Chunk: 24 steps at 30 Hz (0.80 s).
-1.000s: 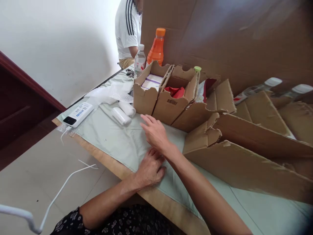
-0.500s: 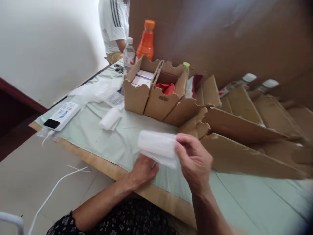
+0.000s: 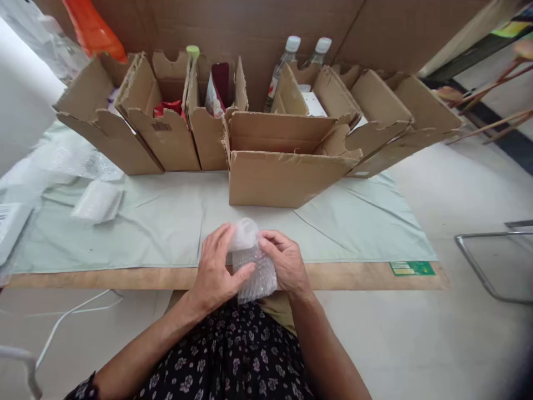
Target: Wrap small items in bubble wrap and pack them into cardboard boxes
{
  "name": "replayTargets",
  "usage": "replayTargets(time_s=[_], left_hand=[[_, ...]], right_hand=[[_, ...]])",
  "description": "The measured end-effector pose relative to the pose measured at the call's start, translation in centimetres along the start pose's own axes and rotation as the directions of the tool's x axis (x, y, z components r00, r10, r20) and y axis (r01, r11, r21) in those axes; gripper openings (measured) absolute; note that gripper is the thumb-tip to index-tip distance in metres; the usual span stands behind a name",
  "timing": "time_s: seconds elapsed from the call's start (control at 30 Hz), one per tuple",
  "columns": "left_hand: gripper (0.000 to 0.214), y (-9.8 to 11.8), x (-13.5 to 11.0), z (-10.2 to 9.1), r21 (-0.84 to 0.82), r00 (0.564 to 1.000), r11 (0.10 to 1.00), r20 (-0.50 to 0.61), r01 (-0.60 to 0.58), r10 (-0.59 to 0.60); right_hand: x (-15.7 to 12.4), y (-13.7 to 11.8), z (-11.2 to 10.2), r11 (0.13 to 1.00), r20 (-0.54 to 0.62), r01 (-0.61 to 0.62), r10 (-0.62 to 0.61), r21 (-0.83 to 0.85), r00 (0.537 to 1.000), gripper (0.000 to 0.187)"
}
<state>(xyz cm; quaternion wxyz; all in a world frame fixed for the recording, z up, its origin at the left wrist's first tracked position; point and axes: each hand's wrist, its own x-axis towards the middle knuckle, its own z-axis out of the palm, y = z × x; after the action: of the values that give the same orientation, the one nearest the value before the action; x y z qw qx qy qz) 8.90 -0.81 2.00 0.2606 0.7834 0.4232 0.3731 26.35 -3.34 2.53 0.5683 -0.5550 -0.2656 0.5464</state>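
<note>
The table (image 3: 166, 239) extends beneath and beyond both hands. An open box (image 3: 283, 180) stands on it, just beyond the hands. The left hand (image 3: 219, 269) is half open, resting against the bubble wrap (image 3: 256, 278); its grip cannot be determined. The right hand (image 3: 287, 264) pinches the wrap's right side. The wrap, partly rolled, is between the hands, at the table's near edge.
</note>
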Motion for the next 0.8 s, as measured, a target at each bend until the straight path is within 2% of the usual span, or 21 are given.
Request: replayTargets(time_s=[0.07, 0.13, 0.2, 0.27, 0.33, 0.4, 0.43, 0.5, 0.57, 0.6, 0.67, 0.7, 0.73, 0.8], left_hand=[[0.070, -0.2, 1.3, 0.5, -0.050, 0.983, 0.983, 0.039, 0.179, -0.177], [0.066, -0.8, 2.7, 0.2, -0.124, 0.947, 0.939, 0.062, 0.319, -0.314], [0.063, -1.7, 4.0, -0.7, -0.198, 0.914, 0.893, 0.056, 0.404, -0.401], [0.064, -2.9, 5.0, -2.0, -0.265, 0.880, 0.845, 0.036, 0.465, -0.473], [0.062, -4.3, 5.7, -3.3, -0.305, 0.850, 0.811, -0.010, 0.499, -0.527], [0.057, -5.0, 5.8, -4.1, -0.313, 0.843, 0.815, -0.077, 0.487, -0.533], [0.055, -5.0, 5.7, -4.2, -0.300, 0.854, 0.836, -0.107, 0.460, -0.509], [0.054, -4.2, 4.9, -3.9, -0.218, 0.913, 0.909, -0.127, 0.355, -0.388], [0.055, -2.6, 3.8, -2.8, -0.070, 0.982, 0.983, -0.079, 0.168, -0.173], [0.055, -1.8, 3.2, -2.0, 0.009, 0.998, 0.999, -0.037, 0.048, -0.047], [0.050, -0.5, 2.4, 0.0, 0.134, 0.986, 0.978, 0.067, -0.159, 0.152], [0.046, -0.2, 2.3, 0.9, 0.181, 0.974, 0.960, 0.118, -0.214, 0.195], [0.041, -0.2, 2.3, 1.9, 0.225, 0.967, 0.946, 0.162, -0.233, 0.199], [0.028, -0.7, 3.0, 3.2, 0.298, 0.967, 0.935, 0.223, -0.190, 0.125]], right_hand=[[-0.5, -0.8, -0.4, 0.998, 0.153, -0.055, 0.056, -0.012, 0.987, 0.034], [-1.1, -1.8, -1.3, 0.994, 0.224, -0.111, 0.108, -0.001, 0.969, 0.033], [-1.6, -2.9, -2.6, 0.989, 0.202, -0.148, 0.140, 0.023, 0.969, 0.034], [-1.6, -3.7, -4.2, 0.988, 0.128, -0.151, 0.147, 0.025, 0.981, 0.034], [-0.9, -4.2, -5.6, 0.991, 0.051, -0.122, 0.125, -0.055, 0.991, 0.033], [0.5, -4.2, -6.9, 0.974, 0.005, -0.074, 0.077, -0.213, 0.997, 0.033], [1.4, -4.2, -7.4, 0.955, -0.013, -0.045, 0.043, -0.293, 0.999, 0.035], [2.8, -3.9, -8.3, 0.911, -0.039, 0.010, -0.029, -0.413, 0.999, 0.046], [3.4, -3.6, -9.1, 0.866, -0.043, 0.045, -0.077, -0.498, 0.996, 0.062], [3.3, -3.4, -9.4, 0.840, -0.038, 0.055, -0.090, -0.540, 0.995, 0.068], [2.6, -2.8, -9.9, 0.780, -0.028, 0.068, -0.109, -0.622, 0.994, 0.073], [2.0, -2.4, -10.0, 0.745, -0.038, 0.067, -0.123, -0.664, 0.992, 0.074], [1.4, -1.9, -10.1, 0.707, -0.056, 0.059, -0.138, -0.705, 0.989, 0.073], [0.1, -1.0, -9.9, 0.628, -0.096, 0.030, -0.166, -0.777, 0.981, 0.068]])
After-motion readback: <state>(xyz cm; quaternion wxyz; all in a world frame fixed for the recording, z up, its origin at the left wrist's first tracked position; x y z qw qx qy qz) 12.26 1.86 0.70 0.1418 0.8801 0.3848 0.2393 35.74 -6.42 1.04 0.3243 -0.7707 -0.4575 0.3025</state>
